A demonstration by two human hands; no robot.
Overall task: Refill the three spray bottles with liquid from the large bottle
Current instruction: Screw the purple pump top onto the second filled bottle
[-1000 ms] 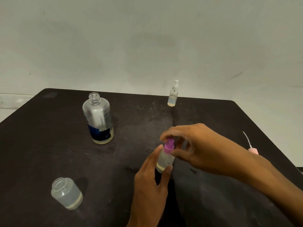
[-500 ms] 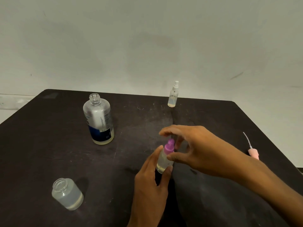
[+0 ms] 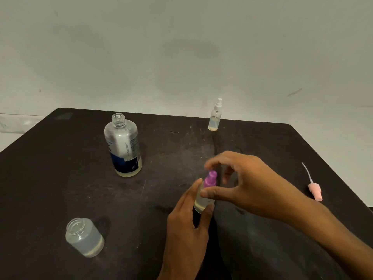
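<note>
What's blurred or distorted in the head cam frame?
Head view: motion blur on the right hand fingertips and the purple sprayer cap; the large bottle and far spray bottle stay sharp; wide-angle bowing along the table edges; soft, even light, faint shadows, no hard glare.

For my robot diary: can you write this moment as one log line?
left hand: holds purple-capped spray bottle | right hand: open around purple cap | large bottle: uncapped | pink sprayer: on table
</note>
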